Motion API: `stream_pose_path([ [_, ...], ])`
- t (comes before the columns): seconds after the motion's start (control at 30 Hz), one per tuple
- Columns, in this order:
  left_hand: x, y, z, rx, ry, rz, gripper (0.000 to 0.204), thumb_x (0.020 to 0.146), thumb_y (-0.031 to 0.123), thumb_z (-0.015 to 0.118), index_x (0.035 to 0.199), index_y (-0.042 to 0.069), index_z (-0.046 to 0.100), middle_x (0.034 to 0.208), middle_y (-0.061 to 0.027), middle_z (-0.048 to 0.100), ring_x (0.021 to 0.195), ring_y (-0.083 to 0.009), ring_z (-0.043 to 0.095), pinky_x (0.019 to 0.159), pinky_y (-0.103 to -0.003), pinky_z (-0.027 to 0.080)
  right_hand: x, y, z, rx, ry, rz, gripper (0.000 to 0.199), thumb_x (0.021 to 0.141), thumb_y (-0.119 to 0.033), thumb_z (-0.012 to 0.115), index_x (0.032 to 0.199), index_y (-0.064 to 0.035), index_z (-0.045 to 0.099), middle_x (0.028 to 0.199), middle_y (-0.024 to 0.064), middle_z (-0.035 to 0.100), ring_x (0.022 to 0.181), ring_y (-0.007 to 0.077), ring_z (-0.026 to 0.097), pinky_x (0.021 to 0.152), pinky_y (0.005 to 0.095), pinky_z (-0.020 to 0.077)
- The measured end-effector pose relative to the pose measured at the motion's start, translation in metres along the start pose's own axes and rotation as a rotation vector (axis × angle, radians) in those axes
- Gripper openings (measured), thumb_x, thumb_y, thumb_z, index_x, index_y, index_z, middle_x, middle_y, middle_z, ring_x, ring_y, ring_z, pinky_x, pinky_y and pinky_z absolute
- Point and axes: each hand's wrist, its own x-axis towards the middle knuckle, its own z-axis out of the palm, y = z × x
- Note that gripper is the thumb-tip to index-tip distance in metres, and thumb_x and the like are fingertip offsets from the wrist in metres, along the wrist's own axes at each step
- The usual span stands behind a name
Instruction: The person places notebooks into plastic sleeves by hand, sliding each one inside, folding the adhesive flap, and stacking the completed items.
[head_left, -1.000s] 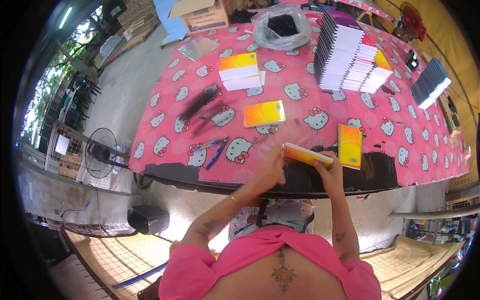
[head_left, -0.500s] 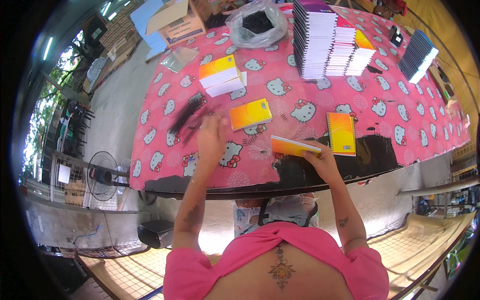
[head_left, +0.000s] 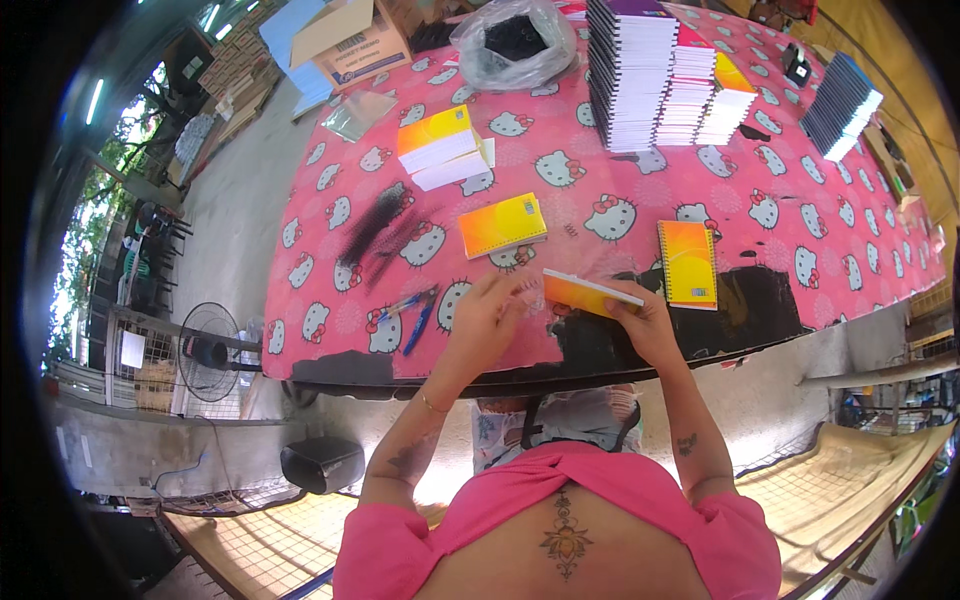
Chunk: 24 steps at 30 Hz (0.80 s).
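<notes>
My right hand [head_left: 645, 318] grips a small yellow-orange notepad [head_left: 590, 294], its bound edge facing left. Close to that edge is my left hand [head_left: 487, 315], its fingers drawn together; whatever they hold is too small to make out. Ahead of both hands lies a yellow-orange memo pad stack [head_left: 503, 226]. A spiral-bound yellow notebook [head_left: 687, 265] rests to the right of my right hand. Loose black spiral coils [head_left: 380, 228] lie in a pile beyond my left hand. A blue pliers-like tool [head_left: 421, 322] and a slim pen-like tool [head_left: 398, 307] are beside my left wrist.
Farther back are a stack of yellow pads [head_left: 437, 145], a clear bag with black contents [head_left: 514, 45] and a cardboard box [head_left: 355, 45]. Tall notebook stacks [head_left: 630, 90] and a dark-covered stack [head_left: 840, 108] stand at the right. Pink patterned cloth [head_left: 560, 170] covers the table.
My left hand has come from beside the coil pile rightward and nearer to me, up to the notepad's edge. The blue tool is uncovered. My right hand still holds the notepad.
</notes>
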Motion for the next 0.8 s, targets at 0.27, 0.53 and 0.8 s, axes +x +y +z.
stream_pose_path([
  [0.27,-0.001,-0.011,0.009,0.128,0.087,0.208,0.017,0.091,0.008,0.068,0.107,0.001,0.071,0.086,-0.0124,0.066,0.07,-0.0231,0.062,0.059,-0.032,0.046,-0.001,0.004,0.0,0.022,-0.038,0.041,0.022,0.096,-0.007,0.065,0.117,0.0002,0.068,0.107,0.004,0.069,0.101,0.0103,0.06,0.091,0.0257,0.0465],
  [0.53,0.01,-0.001,0.002,0.059,-0.116,-0.111,0.022,0.097,0.021,0.061,0.099,0.002,0.07,0.069,-0.0154,0.062,0.061,-0.0315,0.061,0.056,-0.038,0.045,-0.002,0.0,-0.001,-0.018,-0.051,0.011,0.023,0.096,-0.008,0.065,0.118,-0.0005,0.068,0.106,0.0034,0.068,0.099,0.0094,0.059,0.089,0.025,0.0471],
  [0.8,0.018,-0.01,-0.001,-0.116,-0.147,-0.228,0.028,0.1,0.026,0.059,0.097,0.0,0.069,0.065,-0.0162,0.06,0.056,-0.0293,0.061,0.055,-0.037,0.045,-0.003,-0.001,0.0,-0.025,-0.073,-0.011,0.023,0.097,-0.01,0.065,0.118,-0.0018,0.068,0.105,0.0018,0.068,0.097,0.0085,0.059,0.086,0.0238,0.0473],
])
